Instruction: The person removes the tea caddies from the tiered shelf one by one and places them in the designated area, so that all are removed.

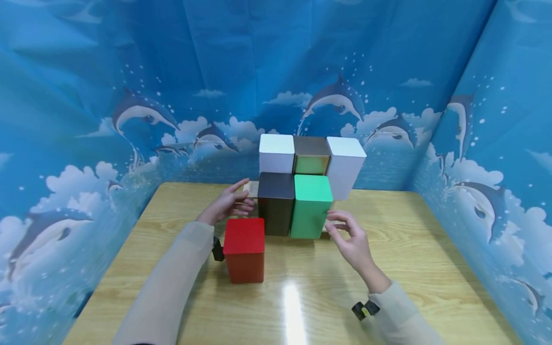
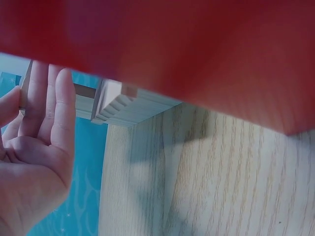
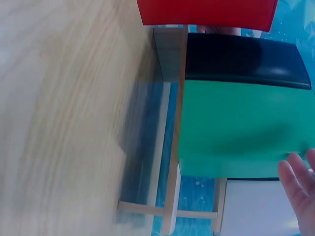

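Note:
My left hand [image 1: 233,203] is beside the left end of a pale wooden rack [image 1: 252,189], next to a black box [image 1: 276,206]. Its fingers look extended in the left wrist view; whether they touch the rack I cannot tell. My right hand [image 1: 351,235] has loosely bent fingers at the right side of a green box [image 1: 311,206]. In the right wrist view its fingertips [image 3: 291,167] lie at or very near the green surface. Black and green boxes stand side by side on the rack. A red box [image 1: 244,251] stands on the table by my left wrist.
Behind the front pair stand a white box [image 1: 276,153], a brown-gold box [image 1: 311,155] and another white box [image 1: 346,165]. The wood-grain table [image 1: 379,211] carries everything. A blue dolphin-print curtain [image 1: 241,62] encloses the back and sides.

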A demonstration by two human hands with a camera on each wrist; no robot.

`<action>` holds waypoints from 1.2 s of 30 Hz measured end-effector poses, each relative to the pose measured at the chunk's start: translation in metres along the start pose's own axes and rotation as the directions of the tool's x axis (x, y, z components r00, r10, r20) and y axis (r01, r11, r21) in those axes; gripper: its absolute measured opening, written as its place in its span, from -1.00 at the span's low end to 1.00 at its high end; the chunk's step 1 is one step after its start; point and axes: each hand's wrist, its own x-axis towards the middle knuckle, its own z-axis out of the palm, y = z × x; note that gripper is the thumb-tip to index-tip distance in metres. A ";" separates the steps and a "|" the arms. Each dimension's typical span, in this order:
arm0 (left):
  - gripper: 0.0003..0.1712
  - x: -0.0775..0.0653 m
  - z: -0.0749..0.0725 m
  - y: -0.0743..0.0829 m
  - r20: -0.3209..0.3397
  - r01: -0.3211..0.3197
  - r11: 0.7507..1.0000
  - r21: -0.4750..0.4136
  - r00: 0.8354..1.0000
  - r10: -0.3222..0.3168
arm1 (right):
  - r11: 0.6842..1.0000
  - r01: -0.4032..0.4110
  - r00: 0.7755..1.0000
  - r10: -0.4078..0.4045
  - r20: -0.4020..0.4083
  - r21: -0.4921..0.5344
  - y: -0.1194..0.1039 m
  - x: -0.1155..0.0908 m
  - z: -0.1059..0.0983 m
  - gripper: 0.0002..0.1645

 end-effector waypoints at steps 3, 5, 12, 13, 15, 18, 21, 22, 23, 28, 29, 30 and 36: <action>-0.39 0.000 0.000 0.001 -0.011 0.010 1.000 -0.004 1.000 -0.010 | 0.999 -0.032 0.999 0.031 -0.020 -0.037 0.000 0.003 -0.004 -0.71; -0.39 0.000 0.000 0.001 -0.016 0.013 1.000 -0.004 1.000 -0.013 | 0.998 -0.032 0.999 0.030 -0.037 -0.053 0.002 0.005 -0.005 -0.71; -0.40 -0.001 0.001 0.002 -0.016 0.007 1.000 0.004 1.000 -0.006 | 0.995 -0.048 0.997 0.042 -0.068 -0.090 0.004 0.018 -0.010 -0.72; -0.40 -0.001 0.001 0.002 -0.017 0.008 1.000 0.003 1.000 -0.008 | 0.994 -0.056 0.996 0.050 -0.068 -0.095 0.004 0.019 -0.011 -0.72; -0.39 -0.002 0.001 0.002 -0.014 0.007 1.000 0.006 1.000 -0.007 | 0.992 -0.072 0.996 0.066 -0.059 -0.104 0.005 0.023 -0.012 -0.69; -0.37 -0.002 0.001 0.002 -0.009 0.004 1.000 0.007 1.000 -0.004 | 0.990 -0.099 0.995 0.097 -0.033 -0.099 0.006 0.028 -0.014 -0.63; -0.37 -0.003 0.001 0.002 -0.005 -0.001 1.000 0.001 1.000 0.001 | 0.988 -0.126 0.992 0.127 0.002 -0.087 0.007 0.033 -0.015 -0.56; -0.37 -0.003 0.001 0.002 -0.006 0.000 1.000 -0.006 1.000 0.000 | 0.987 -0.136 0.990 0.137 0.014 -0.082 0.008 0.035 -0.015 -0.55; -0.37 -0.003 0.001 0.002 -0.003 -0.002 1.000 -0.007 1.000 0.002 | 0.986 -0.147 0.989 0.149 0.025 -0.080 0.009 0.037 -0.015 -0.53; -0.36 -0.002 0.000 0.002 0.006 0.002 1.000 -0.012 1.000 -0.002 | 0.977 -0.195 0.977 0.201 0.077 -0.083 0.011 0.044 -0.015 -0.47; -0.36 -0.001 0.000 0.002 0.007 0.001 1.000 -0.013 1.000 -0.001 | 0.976 -0.203 0.974 0.210 0.087 -0.085 0.011 0.046 -0.015 -0.46; -0.35 -0.001 0.000 0.002 0.004 0.004 1.000 -0.016 1.000 -0.004 | 0.975 -0.205 0.972 0.213 0.098 -0.087 0.011 0.047 -0.015 -0.45; -0.36 0.000 0.000 0.001 -0.008 0.012 1.000 -0.012 1.000 -0.012 | 0.975 -0.204 0.965 0.216 0.147 -0.089 0.012 0.053 -0.013 -0.39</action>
